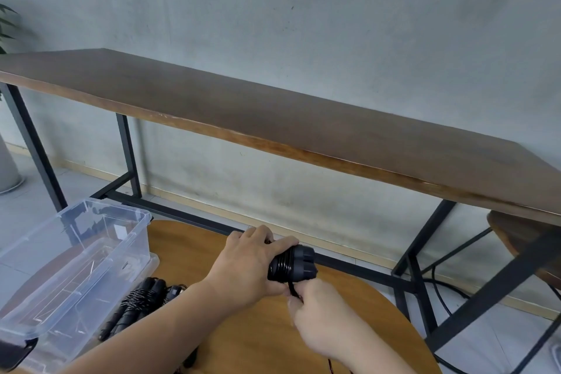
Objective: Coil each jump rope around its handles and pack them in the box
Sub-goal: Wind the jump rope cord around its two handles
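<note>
Black jump rope coiled round paired handles, held up.
Second coiled rope lies beside the clear box.

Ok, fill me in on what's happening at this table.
A person is coiling a black jump rope around its handles. The left hand grips the bundle above the round wooden table, while the right hand pinches the loose rope end beneath it. Another wound rope lies beside the clear plastic box, which seems to hold no ropes yet.
</note>
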